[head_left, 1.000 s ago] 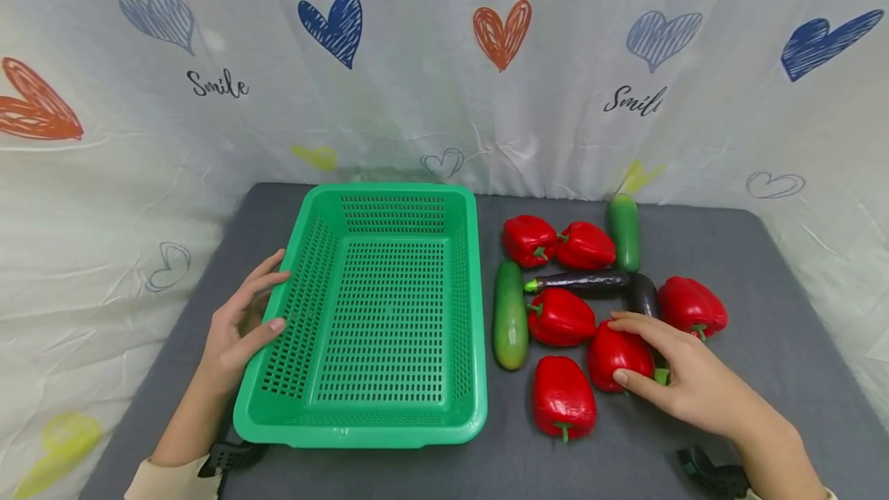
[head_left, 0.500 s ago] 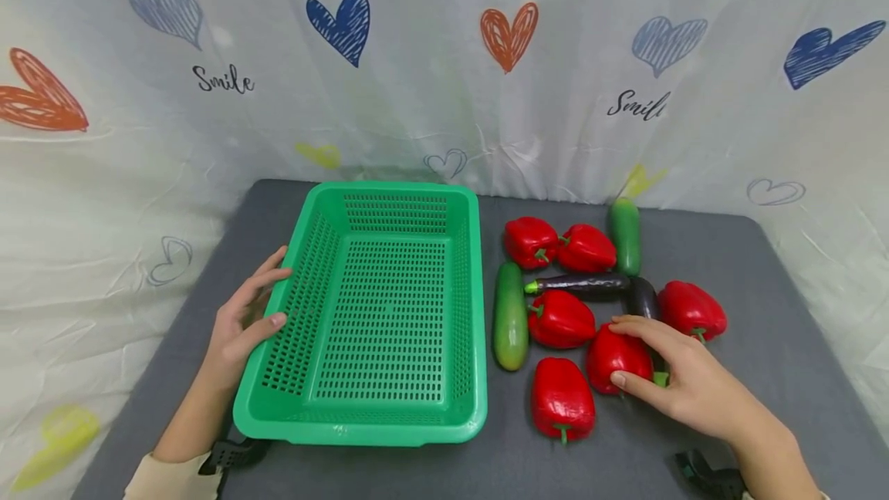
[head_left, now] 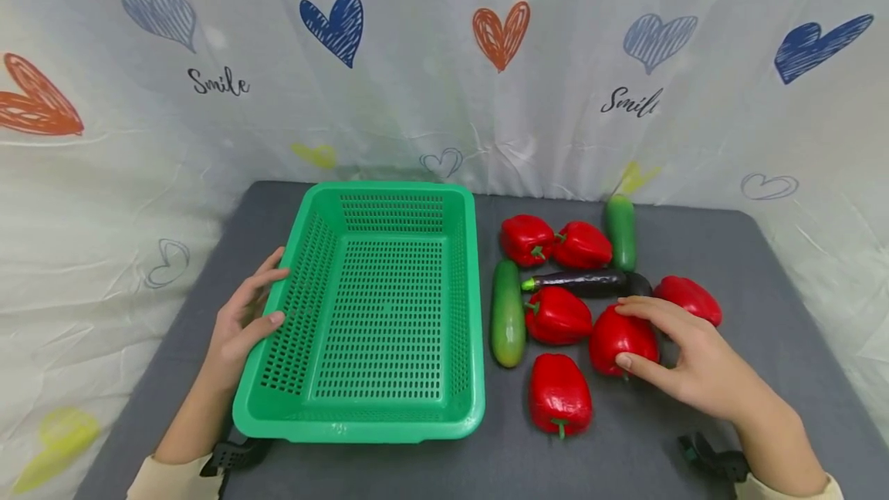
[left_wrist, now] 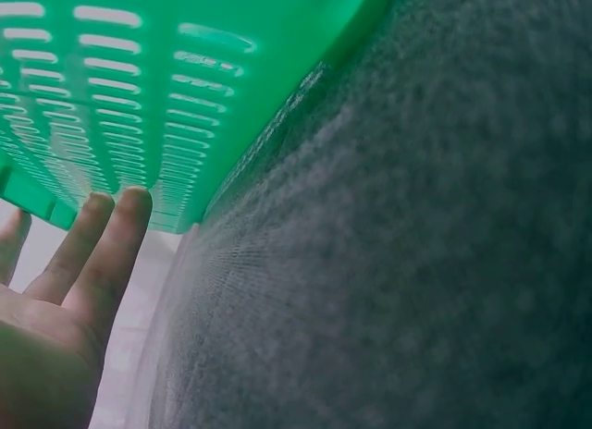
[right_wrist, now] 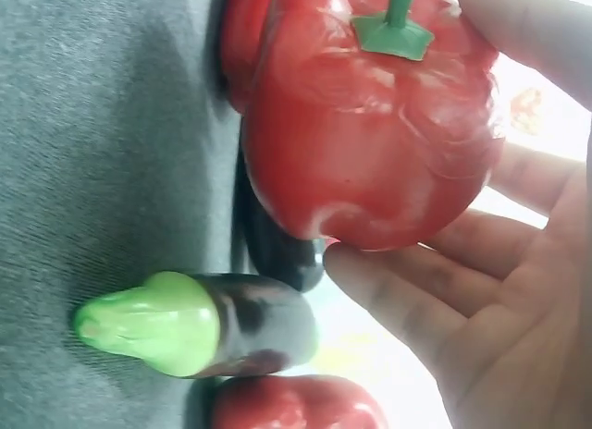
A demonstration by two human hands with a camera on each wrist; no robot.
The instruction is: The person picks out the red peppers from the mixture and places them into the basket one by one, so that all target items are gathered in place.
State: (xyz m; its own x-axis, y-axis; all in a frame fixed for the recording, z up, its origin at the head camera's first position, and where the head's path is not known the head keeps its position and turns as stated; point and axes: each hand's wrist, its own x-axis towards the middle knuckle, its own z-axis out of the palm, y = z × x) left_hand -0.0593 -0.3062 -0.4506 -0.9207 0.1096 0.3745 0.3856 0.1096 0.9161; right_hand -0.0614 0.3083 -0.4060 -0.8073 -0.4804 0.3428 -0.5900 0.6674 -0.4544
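My right hand (head_left: 701,361) grips a glossy red bell pepper (head_left: 620,339) between thumb and fingers. In the right wrist view this bell pepper (right_wrist: 370,142) shows its green stem, and it appears raised off the cloth. Just beyond it lies a dark eggplant with a green cap (right_wrist: 176,323); in the head view the hand covers most of it. On the left, my left hand (head_left: 239,330) touches the side of a green slotted basket (head_left: 357,430). Its fingers (left_wrist: 116,253) are fairly straight, tips against the slotted wall, as the left wrist view shows.
Right of the basket lie a cucumber (head_left: 508,322), another eggplant (head_left: 583,282) and several red bell peppers (head_left: 559,396). A second cucumber (head_left: 621,234) lies at the back. A white curtain (head_left: 417,99) with hearts borders the grey-covered table (head_left: 444,477).
My right hand has raised the red bell pepper slightly and shifted it away from me, now hiding the eggplant's green cap in the head view. My left hand has stayed at the basket.
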